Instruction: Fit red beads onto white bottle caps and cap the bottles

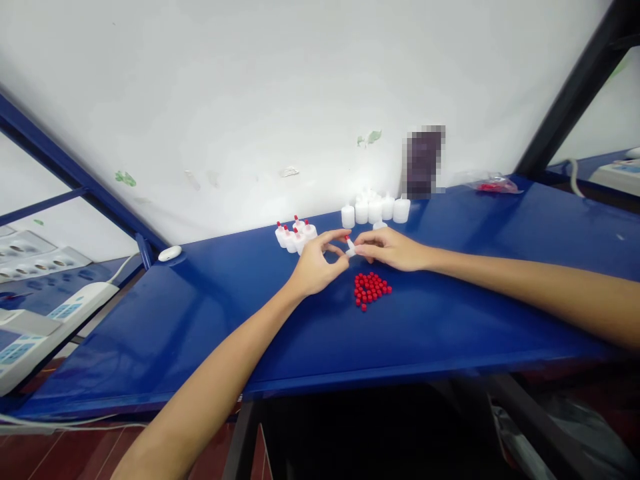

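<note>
My left hand [317,263] and my right hand [387,249] meet over the blue table [200,327], both pinching one small white bottle with a red tip [349,245]. Just below the hands lies a pile of several small red caps [371,289]. Left of the hands stand several white bottles with red tips [295,237]. Behind the hands stand several plain white bottles [376,209] near the wall.
A clear bag with red pieces [490,183] lies at the back right. A small white oval object [170,253] rests at the table's left back corner. White power strips [35,320] sit at the left. A dark blurred object [424,162] leans on the wall.
</note>
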{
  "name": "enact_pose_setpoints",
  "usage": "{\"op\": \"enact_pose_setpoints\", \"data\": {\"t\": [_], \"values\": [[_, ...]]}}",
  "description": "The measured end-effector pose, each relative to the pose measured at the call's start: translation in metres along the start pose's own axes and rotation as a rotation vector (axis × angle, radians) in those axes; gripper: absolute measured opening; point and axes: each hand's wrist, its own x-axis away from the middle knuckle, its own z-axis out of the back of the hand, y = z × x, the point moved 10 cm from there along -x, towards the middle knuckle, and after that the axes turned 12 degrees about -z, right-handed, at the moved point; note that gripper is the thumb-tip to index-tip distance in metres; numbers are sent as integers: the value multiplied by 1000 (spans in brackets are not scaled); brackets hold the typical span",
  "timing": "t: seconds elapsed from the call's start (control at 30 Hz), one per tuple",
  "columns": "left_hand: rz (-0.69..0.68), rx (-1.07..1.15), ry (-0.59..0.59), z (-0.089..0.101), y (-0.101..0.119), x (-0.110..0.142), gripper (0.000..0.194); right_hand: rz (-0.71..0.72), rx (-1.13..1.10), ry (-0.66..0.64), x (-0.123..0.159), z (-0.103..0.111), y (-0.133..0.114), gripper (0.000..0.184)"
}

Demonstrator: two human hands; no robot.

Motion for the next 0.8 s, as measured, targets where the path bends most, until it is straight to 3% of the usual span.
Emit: {"op": "enact_pose_setpoints", "data": {"t": [0.1,0.27,0.4,0.6,0.8], "values": [[-47,-167,-58,-8,4,1,52,39,29,-25,1,-3,-5,48],[-37,-290,34,-4,0,1,30,94,32,-55,3,-6,-7,46],[-45,-309,107,13,3,-1,28,55,-4,-22,1,-2,0,46],[-255,-452,89,37,25,-6,13,25,47,9,1,1,0,42],[-283,-514,77,52,26,-7,23,31,115,3,2,-1,-3,39]]}}
